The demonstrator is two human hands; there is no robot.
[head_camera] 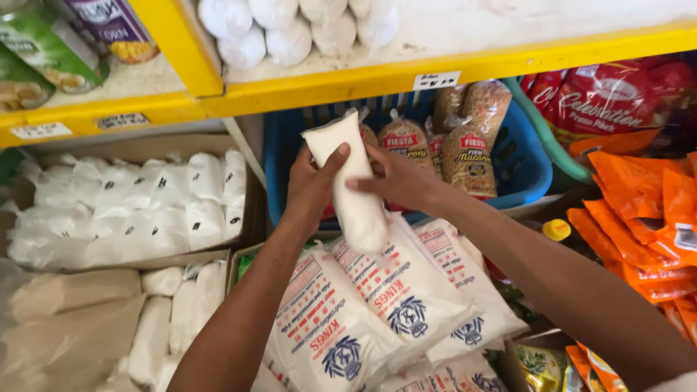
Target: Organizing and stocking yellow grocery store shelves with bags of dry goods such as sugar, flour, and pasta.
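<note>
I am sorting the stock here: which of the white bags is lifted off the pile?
The plain, unprinted narrow white bag, held upright by both hands before the blue basket. The printed white sacks lie below.

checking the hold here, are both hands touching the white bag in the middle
Touching. The head view shows the left hand wrapped around the white bag from its left side, and the right hand with fingers pressed on its right edge.
</note>
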